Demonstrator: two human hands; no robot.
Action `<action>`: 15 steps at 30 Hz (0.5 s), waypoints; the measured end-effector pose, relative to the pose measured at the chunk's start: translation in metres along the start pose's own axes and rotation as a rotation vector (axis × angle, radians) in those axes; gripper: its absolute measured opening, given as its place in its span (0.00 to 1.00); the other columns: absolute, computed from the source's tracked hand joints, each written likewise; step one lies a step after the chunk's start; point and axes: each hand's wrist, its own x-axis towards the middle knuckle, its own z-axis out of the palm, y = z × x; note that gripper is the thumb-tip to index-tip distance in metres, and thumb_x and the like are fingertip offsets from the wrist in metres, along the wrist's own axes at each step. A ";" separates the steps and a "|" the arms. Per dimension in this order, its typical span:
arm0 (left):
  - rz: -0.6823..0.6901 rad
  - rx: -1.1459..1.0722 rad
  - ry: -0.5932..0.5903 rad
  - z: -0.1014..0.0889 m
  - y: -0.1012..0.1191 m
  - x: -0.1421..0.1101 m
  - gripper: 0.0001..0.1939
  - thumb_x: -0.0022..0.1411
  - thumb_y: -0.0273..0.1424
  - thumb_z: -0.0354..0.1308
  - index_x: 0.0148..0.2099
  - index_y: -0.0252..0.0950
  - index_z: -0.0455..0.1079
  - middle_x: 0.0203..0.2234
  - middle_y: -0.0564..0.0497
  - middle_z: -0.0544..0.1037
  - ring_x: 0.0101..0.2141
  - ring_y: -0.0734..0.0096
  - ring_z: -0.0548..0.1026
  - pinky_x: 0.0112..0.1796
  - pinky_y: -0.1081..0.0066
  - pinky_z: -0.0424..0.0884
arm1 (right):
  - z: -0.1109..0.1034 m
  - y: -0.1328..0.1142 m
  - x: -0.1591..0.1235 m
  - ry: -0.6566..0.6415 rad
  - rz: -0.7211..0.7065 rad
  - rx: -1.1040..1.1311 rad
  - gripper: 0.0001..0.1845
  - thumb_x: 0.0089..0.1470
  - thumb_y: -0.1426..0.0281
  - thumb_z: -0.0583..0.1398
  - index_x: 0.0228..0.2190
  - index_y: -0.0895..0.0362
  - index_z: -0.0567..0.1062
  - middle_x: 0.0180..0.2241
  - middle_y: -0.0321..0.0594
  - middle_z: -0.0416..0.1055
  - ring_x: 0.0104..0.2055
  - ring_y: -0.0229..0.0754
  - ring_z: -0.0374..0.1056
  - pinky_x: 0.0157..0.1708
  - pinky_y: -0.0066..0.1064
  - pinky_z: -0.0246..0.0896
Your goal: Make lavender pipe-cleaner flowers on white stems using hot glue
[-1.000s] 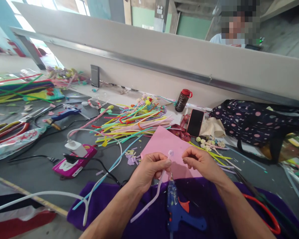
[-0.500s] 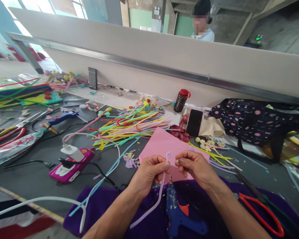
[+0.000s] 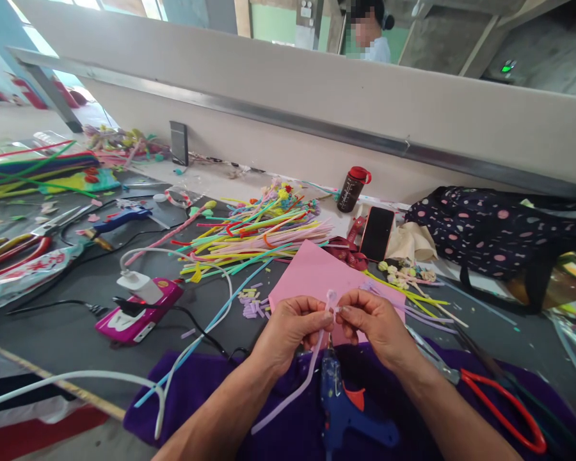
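My left hand (image 3: 301,328) pinches a pale lilac pipe cleaner (image 3: 301,398), whose long end hangs down toward me. Its upper end is bent into a small loop above my fingertips. Close against that loop, my right hand (image 3: 367,318) is closed, thumb pressed to forefinger; whatever lies between them is too small to make out. Both hands are over a pink sheet (image 3: 312,272). Just below them lies a blue glue gun (image 3: 338,410) with an orange-red trigger, its nozzle pointing away from me, on a purple cloth (image 3: 196,384).
Bundled colourful pipe cleaners (image 3: 264,234) lie beyond the sheet, with cut lilac bits (image 3: 253,306) to its left. Around it are a magenta power strip (image 3: 139,317), red-handled scissors (image 3: 504,403), a phone (image 3: 377,234), a bottle (image 3: 352,190) and a patterned bag (image 3: 489,234). A person (image 3: 377,48) is behind the partition.
My right hand has moved left, closing the gap to the loop by my left fingertips. The person behind the partition has shifted left in the view, which has also tilted slightly.
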 end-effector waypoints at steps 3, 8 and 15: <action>0.006 0.003 -0.011 0.000 -0.001 0.000 0.10 0.47 0.33 0.64 0.27 0.32 0.69 0.19 0.52 0.75 0.13 0.86 0.62 0.15 0.81 0.55 | 0.003 0.000 -0.002 0.016 -0.032 -0.105 0.07 0.50 0.67 0.61 0.27 0.59 0.72 0.20 0.31 0.69 0.18 0.31 0.64 0.17 0.22 0.58; 0.030 0.034 -0.010 0.002 -0.001 -0.001 0.11 0.49 0.35 0.63 0.27 0.32 0.68 0.19 0.52 0.73 0.13 0.86 0.62 0.15 0.82 0.55 | 0.005 -0.001 -0.004 -0.010 -0.049 -0.181 0.07 0.51 0.67 0.60 0.27 0.59 0.71 0.21 0.32 0.69 0.20 0.31 0.64 0.19 0.22 0.57; 0.009 0.054 -0.056 0.003 0.002 -0.001 0.10 0.49 0.34 0.62 0.27 0.32 0.67 0.16 0.54 0.71 0.13 0.86 0.60 0.15 0.82 0.54 | 0.000 -0.001 -0.003 -0.092 0.047 -0.110 0.11 0.49 0.64 0.61 0.26 0.59 0.70 0.17 0.31 0.67 0.17 0.30 0.61 0.16 0.21 0.52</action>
